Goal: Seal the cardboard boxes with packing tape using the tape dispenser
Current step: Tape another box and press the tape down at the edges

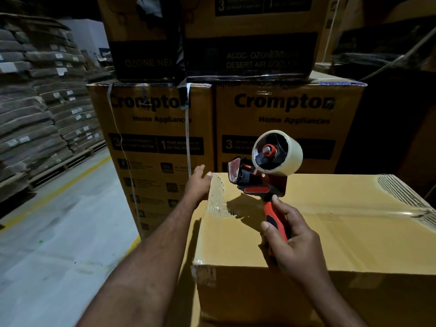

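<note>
Right hand [299, 241] grips the tape dispenser [262, 175] by its handle, held just above the cardboard box [330, 244]. Left hand [199, 185], fingers flat, presses the tape [218, 197] down at the far edge. Looks like it's finishing off a strip, and next it probably needs another pass along a seam.

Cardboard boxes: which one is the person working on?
The plain, unprinted box nearest the camera: the left hand rests on clear tape at its far edge. The boxes stacked behind bear Crompton print and are untouched.

"Crompton Home Appliances" on stacked printed cartons [283, 128], "DESERT AIR" on upper carton [254, 60], "OZONE" beside
</note>
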